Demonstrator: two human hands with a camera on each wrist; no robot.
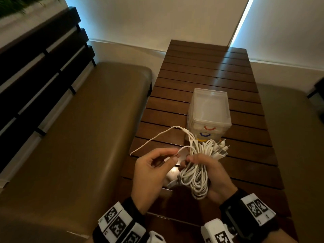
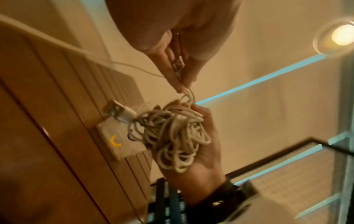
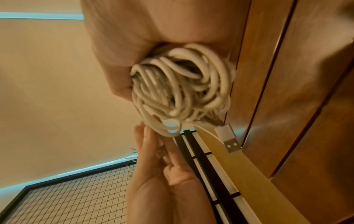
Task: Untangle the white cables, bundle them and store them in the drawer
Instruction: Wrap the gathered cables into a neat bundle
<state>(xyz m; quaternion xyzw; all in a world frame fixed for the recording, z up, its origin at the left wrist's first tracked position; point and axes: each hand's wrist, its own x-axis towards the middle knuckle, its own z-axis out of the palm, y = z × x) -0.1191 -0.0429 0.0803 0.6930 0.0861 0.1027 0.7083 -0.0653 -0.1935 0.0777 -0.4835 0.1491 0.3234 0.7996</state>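
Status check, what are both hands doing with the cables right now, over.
Right hand grips the white cable bundle. Left hand pinches one loose cable end. Drawer unit behind on the table, drawers closed. Nothing blocking.

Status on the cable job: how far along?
Done: most of the white cables are looped into one coil, gripped by the right hand.
In hand: the left hand pinches one cable's plug end, with a loose white strand trailing over the dark slatted wooden table.
Left: wrapping in that strand, securing the bundle, and storing it; the small translucent plastic drawer box looks closed.
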